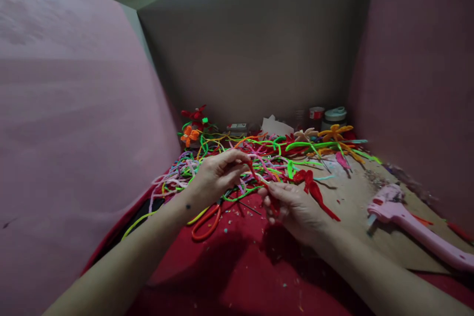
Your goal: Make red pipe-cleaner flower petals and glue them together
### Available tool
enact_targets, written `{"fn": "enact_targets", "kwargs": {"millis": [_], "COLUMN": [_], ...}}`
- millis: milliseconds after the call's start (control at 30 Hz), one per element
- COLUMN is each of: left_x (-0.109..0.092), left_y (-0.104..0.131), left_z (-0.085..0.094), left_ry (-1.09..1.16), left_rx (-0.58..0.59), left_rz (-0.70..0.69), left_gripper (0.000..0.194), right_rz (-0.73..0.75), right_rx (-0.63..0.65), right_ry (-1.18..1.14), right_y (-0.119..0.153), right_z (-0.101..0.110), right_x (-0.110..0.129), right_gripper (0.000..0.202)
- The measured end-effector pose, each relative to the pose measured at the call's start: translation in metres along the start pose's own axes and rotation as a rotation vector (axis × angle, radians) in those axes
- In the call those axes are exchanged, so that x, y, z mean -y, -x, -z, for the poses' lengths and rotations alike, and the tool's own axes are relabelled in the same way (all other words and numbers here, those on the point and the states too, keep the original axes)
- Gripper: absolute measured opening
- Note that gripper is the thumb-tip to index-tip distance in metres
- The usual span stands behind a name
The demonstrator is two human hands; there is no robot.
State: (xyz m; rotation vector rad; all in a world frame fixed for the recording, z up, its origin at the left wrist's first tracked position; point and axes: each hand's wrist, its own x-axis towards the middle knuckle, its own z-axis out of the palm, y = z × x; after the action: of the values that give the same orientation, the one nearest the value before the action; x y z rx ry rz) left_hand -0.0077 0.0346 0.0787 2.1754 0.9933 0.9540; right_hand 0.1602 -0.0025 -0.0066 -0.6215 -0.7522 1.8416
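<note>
A red pipe cleaner [254,173] stretches between my two hands above the red cloth. My left hand [219,172] pinches its upper end between thumb and fingers. Lower and to the right, my right hand [287,205] is closed around the other part, and some red fuzzy material shows below its fingers. Red-handled scissors [207,224] lie on the cloth under my left wrist, their blades partly hidden. Just past my right hand, a red fuzzy bent piece [313,190] rests on the board.
Tangled coloured pipe cleaners [185,173] heap up behind my hands. A pink glue gun [403,217] lies on the brown board [348,207] at right. Fuzzy flowers, orange [189,136] and yellow-orange [335,132], and a lidded jar [335,116] are farther back. Walls rise on both sides.
</note>
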Motion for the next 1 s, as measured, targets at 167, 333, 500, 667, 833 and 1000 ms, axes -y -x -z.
{"fn": "enact_targets", "kwargs": {"millis": [167,333,500,667,833,1000], "left_x": [0.000,0.007,0.013,0.017,0.011,0.010], "left_y": [0.009,0.021,0.040,0.063,0.079,0.083], "left_z": [0.021,0.040,0.064,0.062,0.039,0.021], "left_ry": [-0.272,-0.477,-0.621,-0.667,-0.605,-0.471], "left_rx": [-0.065,-0.124,-0.243,-0.010,0.042,-0.059], "left_rz": [-0.093,-0.209,-0.270,-0.321,-0.277,-0.165], "left_gripper": [0.012,0.015,0.021,0.027,0.024,0.016], "right_rz": [-0.036,0.000,0.067,0.249,0.303,0.397], "right_rx": [0.096,0.137,-0.019,-0.159,-0.234,-0.263], "right_ry": [-0.039,0.069,0.124,0.084,0.012,0.049], "right_y": [0.001,0.000,-0.003,-0.001,0.001,-0.002], "right_z": [0.002,0.005,0.007,0.004,0.003,0.005], "right_x": [0.003,0.003,0.013,0.025,0.035,0.039], "right_gripper": [0.018,0.017,0.018,0.023,0.022,0.024]}}
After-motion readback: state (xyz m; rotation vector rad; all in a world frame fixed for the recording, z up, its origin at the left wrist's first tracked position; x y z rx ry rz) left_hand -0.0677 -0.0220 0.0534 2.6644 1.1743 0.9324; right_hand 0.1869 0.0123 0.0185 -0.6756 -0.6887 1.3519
